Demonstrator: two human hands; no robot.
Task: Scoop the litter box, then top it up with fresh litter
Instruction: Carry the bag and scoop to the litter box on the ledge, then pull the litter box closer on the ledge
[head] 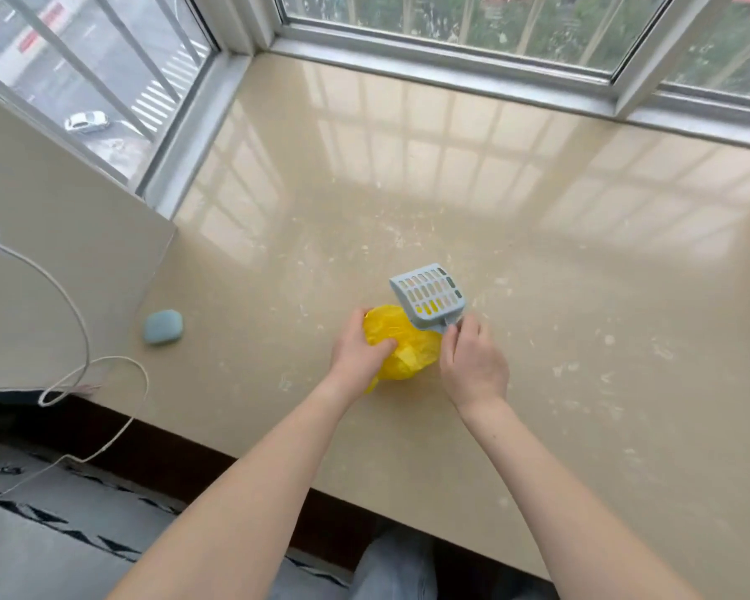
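beige sill, slotted grey scoop, crumpled yellow bag

Glossy beige sill — barred windows.

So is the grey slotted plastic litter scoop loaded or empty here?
Empty: the grey slotted plastic litter scoop shows only open slots, with the yellow plastic bag visible through them.

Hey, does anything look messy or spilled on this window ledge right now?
Yes. Pale specks and smears, likely stray litter, are scattered across the glossy ledge, thickest around the yellow bag and slotted scoop. A white cord also trails loosely off its left end.
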